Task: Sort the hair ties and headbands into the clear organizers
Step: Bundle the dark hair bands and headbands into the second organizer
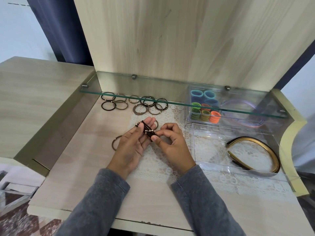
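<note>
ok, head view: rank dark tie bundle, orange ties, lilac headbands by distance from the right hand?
1. dark tie bundle: pinched by the right hand itself.
2. orange ties: back-right, in the rear organizer.
3. lilac headbands: beyond those, farther right.

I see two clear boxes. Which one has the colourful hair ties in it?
The farther organizer, under the glass shelf: blue, green and orange ties fill its left side. The nearer organizer holds only black-and-gold headbands.
</note>
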